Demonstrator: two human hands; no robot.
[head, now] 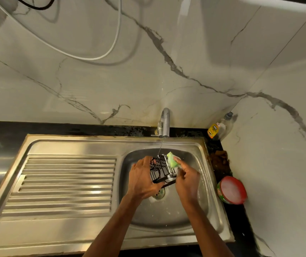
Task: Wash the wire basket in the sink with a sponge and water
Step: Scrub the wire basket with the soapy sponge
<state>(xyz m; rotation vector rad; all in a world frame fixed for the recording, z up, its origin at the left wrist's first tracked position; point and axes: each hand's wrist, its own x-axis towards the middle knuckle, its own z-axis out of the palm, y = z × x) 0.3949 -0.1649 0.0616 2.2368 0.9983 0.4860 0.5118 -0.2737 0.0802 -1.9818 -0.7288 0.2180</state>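
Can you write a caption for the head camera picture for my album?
Left hand holds a black wire basket under the tap's thin stream while right hand scrubs it with a green sponge.

Left hand (142,178) grips the black wire basket (162,170) over the sink (169,217) bowl, fingers curled round its left side. Right hand (186,179) presses a green sponge (172,160) against the basket's right edge; white foam clings to the wires. A thin stream of water (161,147) falls from the tap (164,123) onto the basket's far side. Ribbed draining board (65,184) lies to the left. On the right counter: a yellow-labelled bottle (215,129) in the far corner, a round tub (232,190) nearer.
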